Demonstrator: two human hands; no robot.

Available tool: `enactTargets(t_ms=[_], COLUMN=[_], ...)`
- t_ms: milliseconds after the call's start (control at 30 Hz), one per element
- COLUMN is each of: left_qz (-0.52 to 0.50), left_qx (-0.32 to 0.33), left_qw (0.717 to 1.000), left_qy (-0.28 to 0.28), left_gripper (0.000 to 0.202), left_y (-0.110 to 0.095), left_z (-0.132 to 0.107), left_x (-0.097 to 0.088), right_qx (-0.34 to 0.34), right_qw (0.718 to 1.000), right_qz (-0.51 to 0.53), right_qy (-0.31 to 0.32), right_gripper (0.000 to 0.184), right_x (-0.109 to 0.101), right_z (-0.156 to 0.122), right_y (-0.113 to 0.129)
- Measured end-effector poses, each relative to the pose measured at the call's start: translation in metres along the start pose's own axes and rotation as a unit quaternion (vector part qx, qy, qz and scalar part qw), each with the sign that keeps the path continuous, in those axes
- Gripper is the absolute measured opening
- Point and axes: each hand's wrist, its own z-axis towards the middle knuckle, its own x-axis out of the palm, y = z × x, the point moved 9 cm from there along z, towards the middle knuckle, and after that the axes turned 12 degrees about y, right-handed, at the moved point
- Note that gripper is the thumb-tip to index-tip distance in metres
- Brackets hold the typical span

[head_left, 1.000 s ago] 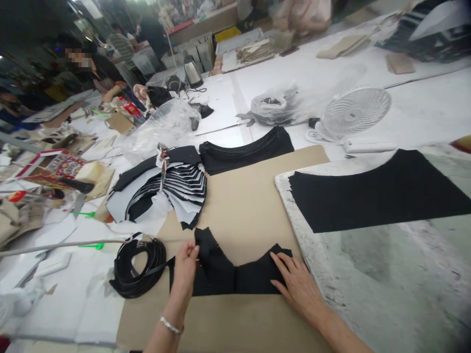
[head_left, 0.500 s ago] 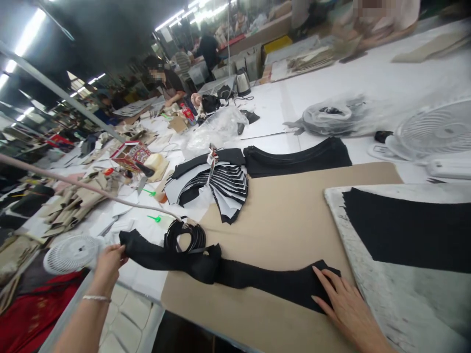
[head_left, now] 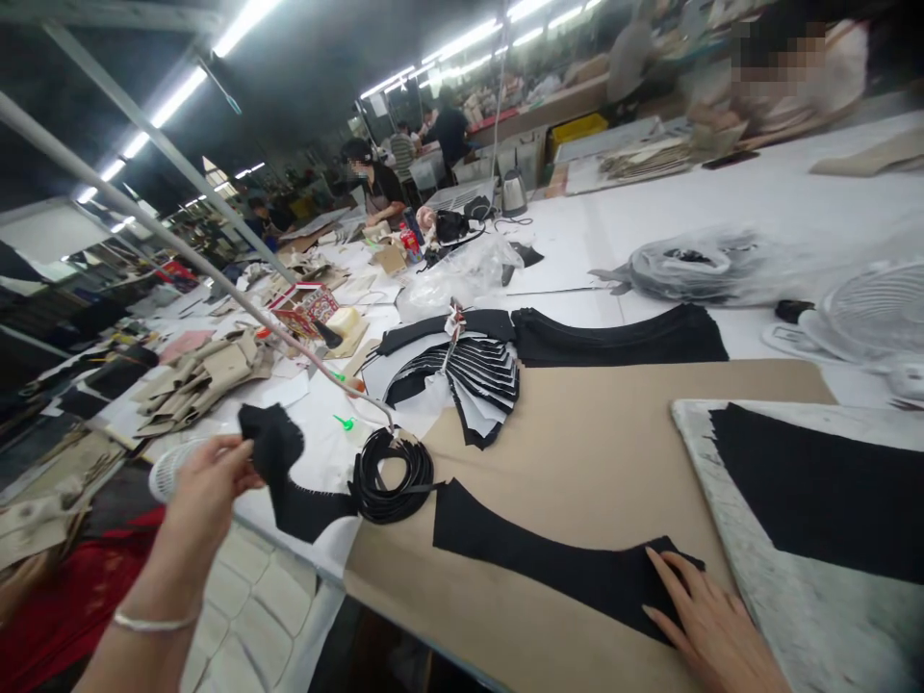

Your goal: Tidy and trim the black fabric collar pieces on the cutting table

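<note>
My left hand (head_left: 220,472) pinches a dark black fabric piece (head_left: 278,448) whose folded upper part is raised; its lower part hangs down beside the coil at the table's left side. My right hand (head_left: 711,616) lies with stretched fingers on the right end of a second black fabric piece (head_left: 534,549). This piece is spread flat on the beige board (head_left: 599,452), with its curved edge toward the back. Between the two pieces sits a coil of black strips (head_left: 394,476), tied at its top.
Behind the coil lie a tied fan of black-and-white pieces (head_left: 469,375) and a black fabric stack (head_left: 625,337). A pale stone slab (head_left: 693,448) bears black fabric at right. A thin pole (head_left: 238,298) slants down at left. Fans flank the table; other people sit farther back.
My left hand has drawn its black piece leftward and up, off the coil and away from the other piece. My right hand stays on its piece. The view has shifted.
</note>
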Motion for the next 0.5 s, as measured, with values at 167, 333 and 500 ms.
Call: enactTargets(t_ms=[167,333,500], left_qz=[-0.044,0.052,0.071], left_qx=[0.009,0.074,0.117], left_qw=[0.974,0.934,0.886], left_qy=[0.224,0.345,0.443], left_gripper=[0.028,0.016,0.022], left_y=[0.009,0.020,0.026], left_z=[-0.107,-0.209,-0.274], left_x=[0.148,0.264,0.322], right_qx=[0.094,0.122,0.174], right_qw=[0.967,0.799,0.800], right_qz=[0.237,0.560,0.553], right_qy=[0.029,0.184,0.156], right_gripper=[0.064,0.062,0.070], right_x=[-0.035,-0.054,-0.053], right_z=[0.018,0.020,-0.006], right_y=[0.025,0.101,0.102])
